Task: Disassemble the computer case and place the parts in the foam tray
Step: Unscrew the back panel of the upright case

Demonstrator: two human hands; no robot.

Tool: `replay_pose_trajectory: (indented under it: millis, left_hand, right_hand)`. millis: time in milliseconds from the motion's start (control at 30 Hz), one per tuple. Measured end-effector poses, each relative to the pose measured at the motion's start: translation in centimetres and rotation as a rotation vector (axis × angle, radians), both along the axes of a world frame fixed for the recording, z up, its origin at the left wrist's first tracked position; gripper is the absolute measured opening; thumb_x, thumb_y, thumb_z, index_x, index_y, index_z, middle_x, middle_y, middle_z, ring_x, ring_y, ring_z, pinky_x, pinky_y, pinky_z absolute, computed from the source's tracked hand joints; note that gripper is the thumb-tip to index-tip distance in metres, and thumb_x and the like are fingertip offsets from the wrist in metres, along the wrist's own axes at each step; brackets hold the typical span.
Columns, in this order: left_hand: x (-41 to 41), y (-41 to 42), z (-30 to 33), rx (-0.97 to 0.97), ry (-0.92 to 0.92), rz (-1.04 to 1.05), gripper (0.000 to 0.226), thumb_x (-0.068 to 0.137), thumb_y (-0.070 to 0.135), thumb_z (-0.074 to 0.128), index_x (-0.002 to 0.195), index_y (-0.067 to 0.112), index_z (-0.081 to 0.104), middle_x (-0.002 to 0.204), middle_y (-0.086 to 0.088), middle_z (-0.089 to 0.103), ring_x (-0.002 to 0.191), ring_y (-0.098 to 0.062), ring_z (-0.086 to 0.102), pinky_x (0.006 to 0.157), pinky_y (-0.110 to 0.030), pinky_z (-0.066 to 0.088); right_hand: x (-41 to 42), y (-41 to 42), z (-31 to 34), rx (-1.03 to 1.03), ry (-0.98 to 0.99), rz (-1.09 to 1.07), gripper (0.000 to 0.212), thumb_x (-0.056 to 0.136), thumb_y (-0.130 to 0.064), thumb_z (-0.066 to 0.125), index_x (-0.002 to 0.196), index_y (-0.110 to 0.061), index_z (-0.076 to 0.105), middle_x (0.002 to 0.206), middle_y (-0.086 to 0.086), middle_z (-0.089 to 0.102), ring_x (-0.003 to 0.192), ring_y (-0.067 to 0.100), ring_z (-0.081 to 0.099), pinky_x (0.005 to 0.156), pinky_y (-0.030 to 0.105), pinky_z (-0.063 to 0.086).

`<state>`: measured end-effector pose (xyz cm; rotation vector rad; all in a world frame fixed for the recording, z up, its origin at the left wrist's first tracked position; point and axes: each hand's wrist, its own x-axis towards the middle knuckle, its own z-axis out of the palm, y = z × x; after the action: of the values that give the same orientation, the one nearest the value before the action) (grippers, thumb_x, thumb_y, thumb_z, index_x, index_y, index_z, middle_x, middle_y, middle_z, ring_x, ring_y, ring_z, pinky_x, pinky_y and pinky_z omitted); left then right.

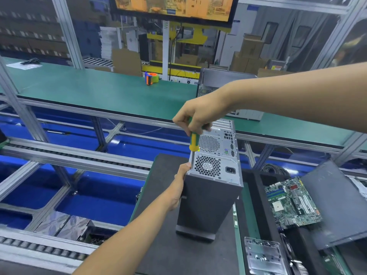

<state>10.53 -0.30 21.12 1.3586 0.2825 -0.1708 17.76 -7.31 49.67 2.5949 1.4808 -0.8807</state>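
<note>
Left hand (179, 183) grips upright computer case (210, 195); right hand (195, 114) holds screwdriver (193, 142); motherboard (292, 203) lies in foam tray (258, 195).

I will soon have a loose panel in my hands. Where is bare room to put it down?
The dark foam pad is bare left of and in front of the computer case. The green bench is bare left of the tape dispenser. To the right it is crowded: motherboard, dark panel, metal bracket.

- computer case (206, 199): matt dark side panel, bare perforated metal rear
- screwdriver (193, 142) above it: glossy yellow-green plastic handle, metal shaft
- foam tray (258, 195) right of it: matt black
</note>
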Motion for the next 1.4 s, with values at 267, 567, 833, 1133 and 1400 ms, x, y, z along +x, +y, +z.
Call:
replay_pose_trajectory:
  millis: [267, 567, 833, 1133, 1400]
  left_hand:
    - [-0.2, -0.1, 0.2, 0.000, -0.012, -0.003, 0.074, 0.065, 0.091, 0.041, 0.121, 0.049, 0.067, 0.144, -0.007, 0.052, 0.128, -0.022, 0.057, 0.106, -0.050, 0.049]
    - [0.0, -0.1, -0.3, -0.003, -0.010, -0.012, 0.073, 0.067, 0.091, 0.043, 0.125, 0.051, 0.066, 0.152, -0.006, 0.045, 0.144, -0.022, 0.037, 0.121, -0.055, 0.030]
    - [0.2, 0.1, -0.9, 0.012, -0.055, -0.032, 0.069, 0.074, 0.090, 0.039, 0.129, 0.053, 0.059, 0.152, -0.007, 0.045, 0.145, -0.024, 0.035, 0.120, -0.057, 0.030]
    - [0.5, 0.1, -1.0, -0.004, -0.027, -0.030, 0.080, 0.064, 0.092, 0.043, 0.129, 0.049, 0.058, 0.157, -0.008, 0.041, 0.154, -0.028, 0.020, 0.123, -0.060, 0.020]
    - [0.4, 0.1, -1.0, -0.020, -0.057, -0.042, 0.077, 0.069, 0.089, 0.041, 0.131, 0.047, 0.057, 0.157, -0.006, 0.042, 0.156, -0.028, 0.014, 0.124, -0.060, 0.016]
  right_hand:
    - [0.3, -1.7, -0.8, 0.024, -0.312, 0.234, 0.008, 0.092, -0.027, 0.057, 0.090, -0.020, 0.061, 0.075, -0.001, 0.064, 0.059, 0.013, 0.059, 0.056, 0.031, 0.047]
    - [0.2, -0.8, -1.1, 0.066, -0.662, 0.802, 0.015, 0.091, -0.018, 0.058, 0.078, -0.015, 0.052, 0.063, -0.001, 0.051, 0.053, 0.015, 0.043, 0.051, 0.030, 0.033]
    - [0.1, -0.8, -2.5, 0.394, -0.310, 0.272, 0.030, 0.084, -0.015, 0.046, 0.113, -0.019, 0.050, 0.060, -0.003, 0.053, 0.052, 0.014, 0.046, 0.051, 0.028, 0.042]
    - [1.0, -0.2, -0.3, -0.288, -0.443, -0.139, 0.053, 0.102, -0.047, 0.036, 0.091, -0.008, 0.069, 0.064, 0.004, 0.067, 0.054, 0.023, 0.059, 0.061, 0.034, 0.051]
    - [0.5, -0.6, 0.0, 0.030, -0.181, 0.309, 0.030, 0.075, 0.004, 0.068, 0.086, -0.024, 0.067, 0.093, -0.001, 0.049, 0.080, 0.008, 0.049, 0.068, 0.025, 0.044]
